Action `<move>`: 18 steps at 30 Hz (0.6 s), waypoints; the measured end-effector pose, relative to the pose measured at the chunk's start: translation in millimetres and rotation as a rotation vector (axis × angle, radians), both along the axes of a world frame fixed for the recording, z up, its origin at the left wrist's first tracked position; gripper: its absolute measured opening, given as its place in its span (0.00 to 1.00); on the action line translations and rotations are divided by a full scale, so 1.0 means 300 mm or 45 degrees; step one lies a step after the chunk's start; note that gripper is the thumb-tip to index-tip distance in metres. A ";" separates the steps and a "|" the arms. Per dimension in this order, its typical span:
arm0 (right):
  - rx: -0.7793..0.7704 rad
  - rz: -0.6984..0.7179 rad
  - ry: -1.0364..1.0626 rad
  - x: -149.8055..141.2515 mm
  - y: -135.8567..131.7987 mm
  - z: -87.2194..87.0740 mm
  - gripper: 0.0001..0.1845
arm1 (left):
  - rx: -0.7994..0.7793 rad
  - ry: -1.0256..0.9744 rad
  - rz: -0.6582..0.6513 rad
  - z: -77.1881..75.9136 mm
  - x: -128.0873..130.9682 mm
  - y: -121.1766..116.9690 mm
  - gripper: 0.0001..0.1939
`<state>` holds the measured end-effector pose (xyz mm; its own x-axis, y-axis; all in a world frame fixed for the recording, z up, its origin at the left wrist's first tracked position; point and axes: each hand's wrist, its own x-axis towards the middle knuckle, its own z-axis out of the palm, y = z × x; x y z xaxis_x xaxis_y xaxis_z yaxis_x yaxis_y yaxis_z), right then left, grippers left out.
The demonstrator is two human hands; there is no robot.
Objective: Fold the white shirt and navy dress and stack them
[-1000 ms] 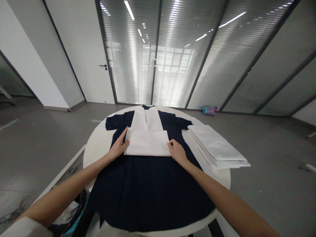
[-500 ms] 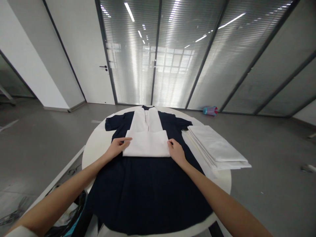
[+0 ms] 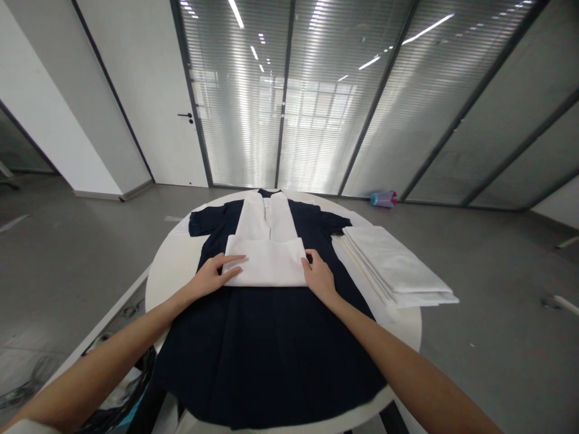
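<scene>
White garment (image 3: 266, 265) lies between left hand (image 3: 211, 276) and right hand (image 3: 318, 276).

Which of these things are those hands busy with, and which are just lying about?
Seemingly in use:
- folded white cloth, touched by left hand and right hand
- dark garment underneath
- round table

Seemingly lying about:
- white cloth stack
- pink-and-blue object on the floor
- cables
</scene>
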<state>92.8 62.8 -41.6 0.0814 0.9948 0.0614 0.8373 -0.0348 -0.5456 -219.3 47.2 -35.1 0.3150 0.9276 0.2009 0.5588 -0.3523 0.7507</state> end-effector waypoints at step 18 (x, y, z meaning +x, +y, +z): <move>-0.129 -0.050 -0.167 -0.006 -0.004 0.019 0.29 | -0.239 -0.221 -0.013 -0.048 -0.004 0.056 0.25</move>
